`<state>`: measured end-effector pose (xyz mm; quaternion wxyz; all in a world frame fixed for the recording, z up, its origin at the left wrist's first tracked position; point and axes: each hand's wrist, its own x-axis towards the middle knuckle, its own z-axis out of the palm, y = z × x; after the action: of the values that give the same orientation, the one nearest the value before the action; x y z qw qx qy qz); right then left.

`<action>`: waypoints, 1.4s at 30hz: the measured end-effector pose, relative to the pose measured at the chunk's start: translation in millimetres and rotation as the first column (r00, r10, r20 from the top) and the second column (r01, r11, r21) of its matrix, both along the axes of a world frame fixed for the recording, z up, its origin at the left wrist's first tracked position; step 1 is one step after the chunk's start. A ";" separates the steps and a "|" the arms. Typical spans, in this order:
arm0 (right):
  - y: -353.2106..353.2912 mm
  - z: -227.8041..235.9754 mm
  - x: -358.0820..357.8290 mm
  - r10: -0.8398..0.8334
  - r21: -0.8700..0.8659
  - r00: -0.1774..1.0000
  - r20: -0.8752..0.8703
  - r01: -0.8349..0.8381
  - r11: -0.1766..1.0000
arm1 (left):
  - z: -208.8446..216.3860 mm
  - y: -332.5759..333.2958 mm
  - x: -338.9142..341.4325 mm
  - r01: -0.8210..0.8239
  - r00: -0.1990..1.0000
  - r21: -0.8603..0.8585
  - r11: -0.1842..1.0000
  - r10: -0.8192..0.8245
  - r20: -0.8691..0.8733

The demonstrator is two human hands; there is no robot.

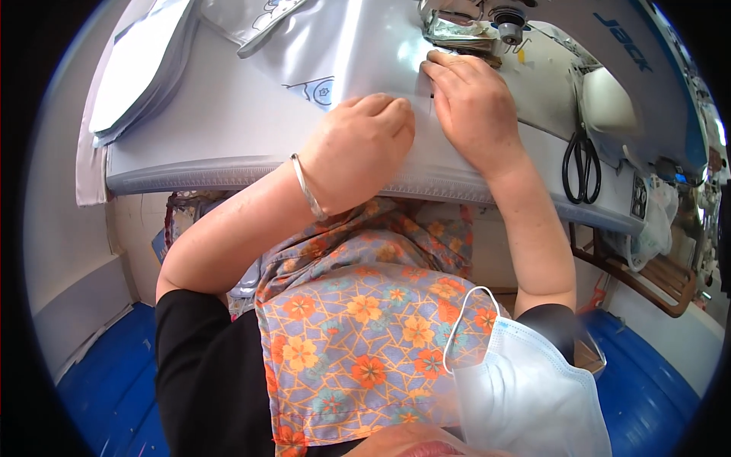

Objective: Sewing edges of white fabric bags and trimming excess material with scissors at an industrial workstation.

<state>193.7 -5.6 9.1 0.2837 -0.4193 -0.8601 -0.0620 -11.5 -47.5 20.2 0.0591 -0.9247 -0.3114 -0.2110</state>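
A shiny, translucent plastic sheet (377, 57) with a blue printed figure lies on the sewing table in front of me. My left hand (358, 145), with a silver bangle at its wrist, is closed at the near part of the sheet, its fingertips curled under and hidden. Further right, my right hand (476, 110) has its fingers bent and together on the sheet's right side, thumb tucked below. Its fingertips are just left of the sewing machine's needle area (510, 32). What exactly lies between the fingers is partly hidden.
The sewing machine (640, 84) arches over the right side. Black-handled scissors (581, 167) lie beside its bed. At the left is a stack of white sheets (141, 72); another printed plastic piece (247, 23) lies behind. A ruler strip (205, 175) edges the table. A face mask (525, 388) hangs below.
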 end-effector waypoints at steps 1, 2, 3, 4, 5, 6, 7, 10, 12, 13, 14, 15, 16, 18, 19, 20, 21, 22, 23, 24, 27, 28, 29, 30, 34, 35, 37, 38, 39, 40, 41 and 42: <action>0.3 0.4 0.5 -0.001 0.008 1.000 0.002 0.001 1.000 | -2.2 6.2 -1.3 0.022 0.996 -0.002 1.000 -0.022 0.084; 0.6 0.4 1.1 0.000 0.015 1.000 0.004 0.000 1.000 | -1.6 10.3 -2.8 0.028 0.996 -0.001 1.000 -0.028 0.083; 1.0 0.1 1.4 -0.006 0.016 1.000 0.004 0.006 1.000 | 0.2 14.2 -4.9 0.016 0.995 -0.056 0.998 -0.010 0.104; 1.4 -0.8 1.4 -0.002 0.019 1.000 0.005 0.002 1.000 | 1.7 18.5 -6.8 0.004 0.992 -0.112 0.994 0.010 0.124; 1.7 -1.5 1.7 0.005 0.021 1.000 0.010 -0.005 1.000 | 1.6 23.3 -7.9 0.008 0.992 -0.113 0.994 0.007 0.127; 2.3 -2.7 1.9 0.002 0.020 1.000 0.013 -0.003 1.000 | 1.0 29.0 -8.9 -0.002 0.993 -0.083 0.997 0.012 0.118; 3.0 -4.2 1.8 0.003 0.038 1.000 0.012 -0.004 0.999 | 0.3 34.9 -9.9 -0.012 0.994 -0.055 0.998 0.018 0.109; 2.8 -3.8 -2.6 0.007 0.049 1.000 0.006 -0.007 0.999 | -0.7 52.4 -14.9 -0.006 0.995 -0.034 0.999 0.009 0.098; 2.6 -2.9 -4.8 0.006 0.041 1.000 0.002 -0.006 0.999 | -1.9 63.2 -16.7 -0.016 0.995 -0.032 0.999 0.019 0.099; 2.5 -2.3 -5.7 0.010 0.044 1.000 -0.002 -0.010 0.999 | -1.2 67.3 -17.0 -0.034 0.996 -0.044 0.998 0.037 0.081; 2.5 -1.8 -6.7 0.014 0.048 1.000 -0.008 -0.014 0.999 | -1.4 71.7 -18.0 -0.052 0.997 -0.055 0.997 0.055 0.062; 2.4 -1.4 -7.4 0.019 0.047 1.000 -0.008 -0.018 0.999 | -3.8 76.7 -19.3 -0.056 0.996 -0.056 0.997 0.060 0.062; 2.2 -1.1 -8.3 0.019 0.040 1.000 -0.005 -0.018 0.999 | -6.9 82.0 -21.3 -0.056 0.995 -0.037 0.998 0.059 0.078; 2.2 -1.4 -8.0 0.017 0.032 1.000 -0.001 -0.016 0.999 | -6.0 92.7 -24.1 -0.054 0.994 -0.020 0.998 0.055 0.096; 1.9 -1.4 -7.6 0.011 0.018 1.000 0.006 -0.012 1.000 | -3.0 99.3 -28.8 -0.033 0.999 0.009 0.999 0.033 0.029; 1.8 -1.7 -5.9 0.003 0.004 1.000 0.011 -0.003 1.000 | -1.3 105.8 -32.5 -0.007 0.999 0.036 0.999 0.008 -0.041; 0.8 -0.9 -5.6 0.007 0.005 1.000 0.007 -0.007 1.000 | -2.4 110.2 -43.5 -0.118 0.988 0.036 0.992 0.121 -0.100; -0.1 -0.1 -5.0 0.012 -0.016 1.000 0.006 -0.012 1.000 | -2.6 112.9 -55.8 -0.121 0.987 0.038 0.992 0.125 -0.104; -0.5 -0.7 -3.6 0.009 -0.039 1.000 0.008 -0.009 0.999 | -1.8 116.4 -66.1 -0.210 0.962 0.055 0.976 0.217 -0.166; -0.8 -0.9 -3.4 0.008 -0.040 1.000 0.003 -0.008 0.999 | -1.1 118.0 -78.1 -0.299 0.923 0.080 0.951 0.309 -0.228; -0.5 -1.4 -4.1 0.014 -0.044 1.000 -0.009 -0.015 0.999 | -17.1 118.6 -115.0 -0.384 0.887 0.218 0.897 0.424 -0.185; -0.1 -1.9 -4.0 0.016 -0.047 1.000 -0.012 -0.016 0.999 | -18.7 117.5 -121.0 -0.381 0.887 0.220 0.898 0.422 -0.187; -0.2 -2.4 -3.2 0.015 -0.052 1.000 -0.015 -0.016 0.999 | -15.8 111.2 -122.2 -0.373 0.898 0.207 0.904 0.408 -0.165; -0.3 -2.7 -2.7 0.012 -0.052 1.000 -0.018 -0.012 0.999 | -13.1 105.1 -122.9 -0.364 0.908 0.195 0.911 0.394 -0.144; -1.1 -1.7 -2.8 0.013 -0.049 1.000 -0.018 -0.014 0.999 | -8.1 84.3 -124.0 -0.339 0.923 0.194 0.921 0.365 -0.122; -1.5 -1.1 -3.0 0.008 -0.056 1.000 -0.014 -0.009 0.998 | -5.3 77.7 -122.1 -0.327 0.926 0.199 0.924 0.355 -0.126; -1.5 -0.9 -3.2 0.005 -0.058 1.000 -0.014 -0.006 0.998 | -1.8 64.1 -117.4 -0.311 0.931 0.208 0.927 0.341 -0.132; -2.0 -1.0 -3.3 0.006 -0.064 1.000 -0.010 -0.007 0.998 | -0.4 55.9 -114.3 -0.302 0.932 0.216 0.928 0.335 -0.138; -2.1 -1.1 -2.6 0.000 -0.059 1.000 -0.014 -0.001 0.998 | 1.4 48.8 -110.2 -0.291 0.934 0.223 0.930 0.327 -0.143; -2.3 -1.6 -1.8 -0.003 -0.058 1.000 -0.012 0.002 0.998 | 4.5 40.8 -106.1 -0.285 0.936 0.229 0.931 0.322 -0.145; -2.5 -1.6 -1.8 -0.001 -0.057 1.000 -0.010 0.001 0.998 | 8.3 30.8 -102.3 -0.274 0.936 0.192 0.942 0.307 -0.173; -2.7 -1.7 -2.2 -0.001 -0.052 1.000 -0.013 0.000 0.999 | 10.8 21.7 -98.1 -0.265 0.935 0.154 0.952 0.293 -0.200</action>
<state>191.6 -8.3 7.4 0.2785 -0.4271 -0.8594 -0.0371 -109.6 -25.7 31.0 0.1803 -0.8831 -0.4175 -0.1157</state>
